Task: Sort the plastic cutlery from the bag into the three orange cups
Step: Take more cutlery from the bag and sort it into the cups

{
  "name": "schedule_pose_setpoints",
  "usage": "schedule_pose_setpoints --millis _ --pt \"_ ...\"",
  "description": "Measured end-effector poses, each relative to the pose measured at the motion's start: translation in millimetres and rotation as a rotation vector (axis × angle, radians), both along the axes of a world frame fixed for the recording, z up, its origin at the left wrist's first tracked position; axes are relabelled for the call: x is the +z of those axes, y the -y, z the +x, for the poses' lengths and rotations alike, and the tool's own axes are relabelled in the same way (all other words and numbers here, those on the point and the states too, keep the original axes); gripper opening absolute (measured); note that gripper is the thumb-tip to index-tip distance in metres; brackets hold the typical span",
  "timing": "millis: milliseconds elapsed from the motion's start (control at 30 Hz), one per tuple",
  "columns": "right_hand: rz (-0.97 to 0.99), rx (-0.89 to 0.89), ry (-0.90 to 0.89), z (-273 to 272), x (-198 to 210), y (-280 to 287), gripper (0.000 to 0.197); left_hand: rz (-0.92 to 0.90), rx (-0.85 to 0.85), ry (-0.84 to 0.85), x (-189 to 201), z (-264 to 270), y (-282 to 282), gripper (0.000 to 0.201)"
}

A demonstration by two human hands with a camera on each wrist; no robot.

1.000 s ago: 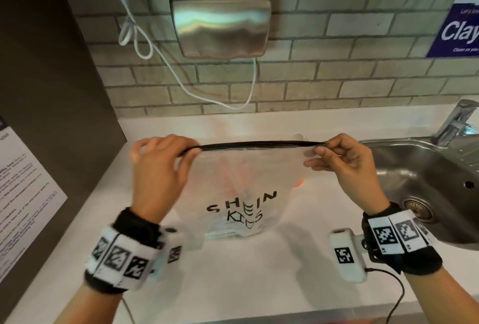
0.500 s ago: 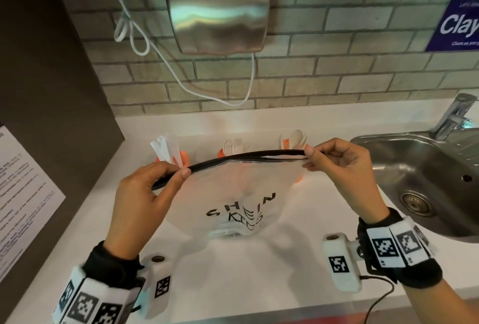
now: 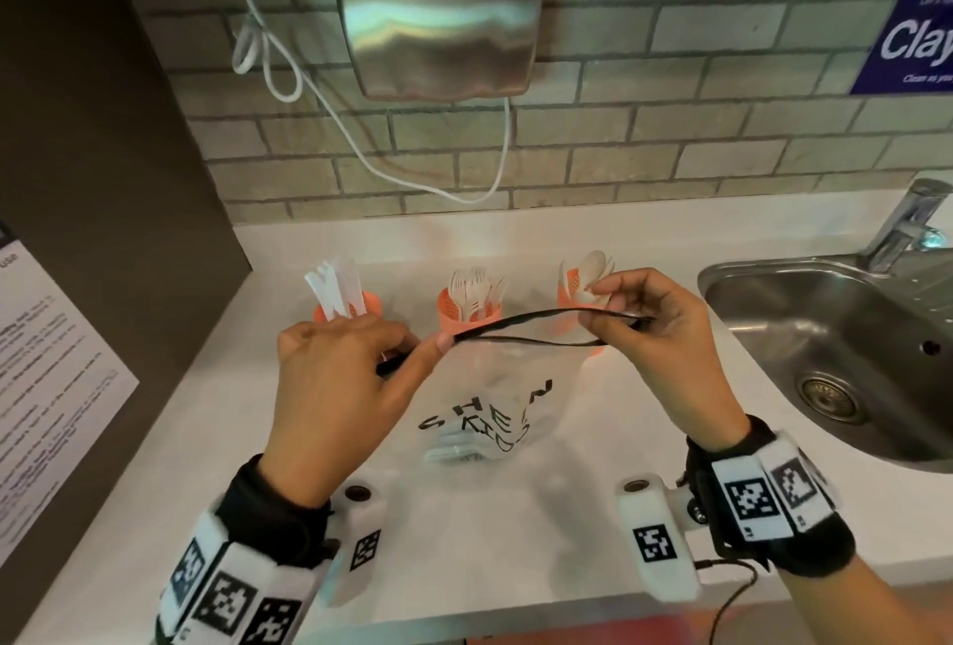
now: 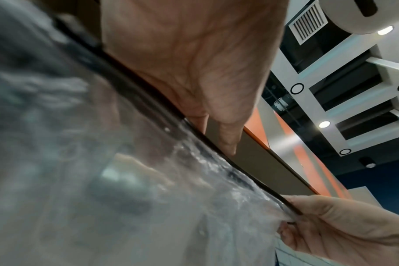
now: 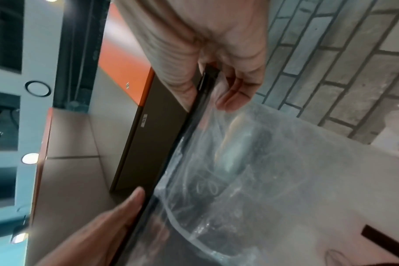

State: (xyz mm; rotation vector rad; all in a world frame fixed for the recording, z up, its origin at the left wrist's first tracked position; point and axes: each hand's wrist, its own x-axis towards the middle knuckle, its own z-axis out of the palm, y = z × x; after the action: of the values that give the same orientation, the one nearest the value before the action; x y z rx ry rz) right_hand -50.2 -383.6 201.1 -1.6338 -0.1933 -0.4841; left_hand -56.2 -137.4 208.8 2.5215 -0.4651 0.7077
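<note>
Two hands are holding a clear plastic bag (image 3: 495,402) up over the white counter (image 3: 515,531). Left hand (image 3: 335,402) is pinching the bag's black zip strip (image 3: 541,322) at its left end, thumb and fingers curled round it. Right hand (image 3: 665,355) is pinching the strip's right end the same way. Strip is running between the hands, its two sides parting slightly in the middle so the mouth is gaping a little. Bag is hanging down from the strip, black lettering showing on its near face, bottom crumpling against the counter. Whether any cutlery is lying inside cannot be told; the bag is too blurry in both wrist views.

Three orange cups are standing in a row on the far side of the counter, just behind the bag. Left cup (image 3: 350,309) is holding white knives (image 3: 335,283). Middle cup (image 3: 464,314) is holding white forks (image 3: 472,286). Right cup (image 3: 575,283) is holding white spoons (image 3: 588,265), partly hidden by the right hand.

Both wrists are wearing black bands with white marker tags. Steel sink (image 3: 835,361) with a tap (image 3: 907,227) is sitting right of the counter. Metal hand dryer (image 3: 438,20) is hanging on the brick wall (image 3: 670,139) at the far side, white cable (image 3: 319,87) looping beside it. Dark panel (image 3: 103,180) with a paper notice (image 3: 46,386) is standing at the left.
</note>
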Motion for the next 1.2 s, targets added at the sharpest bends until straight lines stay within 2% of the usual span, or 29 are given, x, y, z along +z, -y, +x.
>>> schedule_pose_setpoints --millis 167,300,400,467,567,667,733,767,867,900,967,1000,1033,1067,1100,1200 --pt "-0.142 -0.066 0.055 -3 -4 -19 0.029 0.116 0.129 -0.052 3 3 23 0.059" --pt "-0.2 -0.076 0.113 -7 -6 -29 0.027 0.225 0.151 -0.123 3 4 39 0.041" --pt "-0.176 -0.151 0.166 -5 -9 -25 0.029 0.3 0.213 -0.192 -8 10 36 0.029" --pt "-0.089 -0.206 0.16 -2 -15 -17 0.029 0.288 0.279 -0.242 -23 15 26 0.029" --pt "0.027 -0.192 0.078 1 -30 -13 0.026 0.228 0.364 -0.341 -48 19 12 0.035" --pt "-0.054 -0.119 -0.013 -2 -47 -22 0.02 0.115 0.396 -0.528 -76 26 4 0.038" --pt "-0.193 -0.038 -0.129 -4 -56 -26 0.017 -0.047 0.383 -0.699 -91 33 -2 0.032" --pt "-0.291 0.001 -0.203 -4 -61 -26 0.025 -0.238 0.362 -0.785 -94 35 -6 0.027" --pt "-0.626 0.159 -0.476 -10 -75 -23 0.042 -0.981 0.28 -0.998 -103 37 -8 0.018" --pt "-0.729 0.222 -0.525 -14 -81 -24 0.037 -1.178 0.25 -1.018 -105 39 -5 0.023" --pt "-0.903 0.287 -0.505 -22 -95 -31 0.004 -1.5 0.19 -1.033 -106 42 0 0.026" --pt "-0.929 0.291 -0.471 -26 -101 -34 0.009 -1.628 0.16 -1.047 -106 45 2 0.023" --pt "-0.88 0.276 -0.449 -28 -109 -35 0.015 -1.774 0.124 -1.07 -103 45 4 0.02" --pt "-0.734 0.265 -0.469 -29 -112 -34 0.018 -1.873 0.087 -1.08 -100 45 6 0.019" --pt "-0.553 0.252 -0.506 -28 -111 -31 0.021 -1.898 0.03 -1.082 -94 43 9 0.02" --pt "0.045 0.326 -0.705 -24 -95 -24 0.019 -1.692 -0.05 -1.048 -86 39 14 0.023"
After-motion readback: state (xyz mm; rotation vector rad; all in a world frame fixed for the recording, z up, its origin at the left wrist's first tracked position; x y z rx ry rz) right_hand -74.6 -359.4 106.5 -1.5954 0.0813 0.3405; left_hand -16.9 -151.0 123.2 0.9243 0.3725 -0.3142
